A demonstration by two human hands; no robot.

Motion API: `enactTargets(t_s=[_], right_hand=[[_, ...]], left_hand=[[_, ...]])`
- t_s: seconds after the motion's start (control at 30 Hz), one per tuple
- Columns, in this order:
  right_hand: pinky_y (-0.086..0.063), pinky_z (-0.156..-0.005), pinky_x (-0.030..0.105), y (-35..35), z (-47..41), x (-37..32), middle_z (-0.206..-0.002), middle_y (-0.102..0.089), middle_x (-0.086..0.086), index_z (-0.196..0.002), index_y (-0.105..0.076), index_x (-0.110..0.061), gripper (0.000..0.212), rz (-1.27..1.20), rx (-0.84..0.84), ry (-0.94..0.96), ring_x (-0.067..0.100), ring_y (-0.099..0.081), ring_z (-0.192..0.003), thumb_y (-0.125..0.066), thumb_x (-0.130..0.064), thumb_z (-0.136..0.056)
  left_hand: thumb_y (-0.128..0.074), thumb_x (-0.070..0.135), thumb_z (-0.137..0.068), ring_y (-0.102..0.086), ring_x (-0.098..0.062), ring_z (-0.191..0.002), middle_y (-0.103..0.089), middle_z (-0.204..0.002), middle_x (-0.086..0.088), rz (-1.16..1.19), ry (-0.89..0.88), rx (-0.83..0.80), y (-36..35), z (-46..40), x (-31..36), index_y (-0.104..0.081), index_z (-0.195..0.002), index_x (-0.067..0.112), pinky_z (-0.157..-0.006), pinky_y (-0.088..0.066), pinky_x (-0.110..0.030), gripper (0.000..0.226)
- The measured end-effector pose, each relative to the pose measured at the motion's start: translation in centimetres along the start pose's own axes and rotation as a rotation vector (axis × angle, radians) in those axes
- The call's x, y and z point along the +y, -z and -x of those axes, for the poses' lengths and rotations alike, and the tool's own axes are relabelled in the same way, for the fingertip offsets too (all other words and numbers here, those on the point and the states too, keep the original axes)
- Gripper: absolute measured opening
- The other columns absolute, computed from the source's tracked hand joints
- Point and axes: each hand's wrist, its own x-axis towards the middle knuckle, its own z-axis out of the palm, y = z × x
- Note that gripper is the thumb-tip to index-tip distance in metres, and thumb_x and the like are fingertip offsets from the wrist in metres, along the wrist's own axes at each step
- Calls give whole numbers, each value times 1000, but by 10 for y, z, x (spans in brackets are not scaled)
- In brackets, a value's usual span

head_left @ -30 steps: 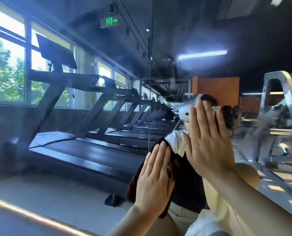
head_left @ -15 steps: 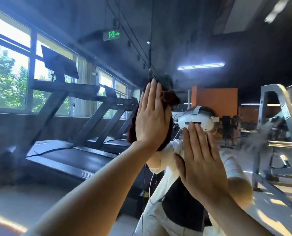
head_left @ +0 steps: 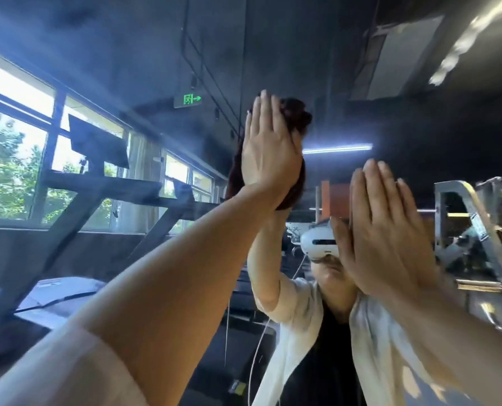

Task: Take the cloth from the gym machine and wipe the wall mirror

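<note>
The wall mirror (head_left: 132, 48) fills the whole view and reflects the gym. A dark maroon cloth (head_left: 295, 115) lies flat against the glass high up, under my left hand (head_left: 268, 150), which presses it with straight fingers. Only the cloth's edges show around that hand. Lower and to the right, my right hand (head_left: 381, 230) rests flat on the mirror with straight fingers and holds nothing. My reflection stands behind both hands.
The mirror reflects a row of treadmills (head_left: 97, 177) along bright windows on the left. A grey metal gym machine (head_left: 478, 235) is reflected at the right. A green exit sign (head_left: 192, 99) hangs above.
My left hand has slid the cloth up the mirror from low to high. The camera has tilted upward. My right hand stays flat on the glass.
</note>
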Motion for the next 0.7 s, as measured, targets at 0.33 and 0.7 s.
enactTargets(t_s=[0.33,0.7], right_hand=[[-27,-121,53,6,9,18,-161,-26,26,-153,-26,7,69,4,-24,117,36,-25,-151,-21,-43,-107],[-25,-122,46,8,11,31,-161,-31,20,-154,-31,1,68,-23,-47,141,31,-26,-151,-20,-47,-107]], left_hand=[[-29,39,-97,-16,-35,-151,-21,-162,-20,3,7,5,10,0,-35,-35,-149,-1,-124,-16,-44,67],[-42,29,-100,-27,-29,-148,-33,-159,-17,39,-460,-63,-11,14,48,-36,-150,0,-123,-15,-34,58]])
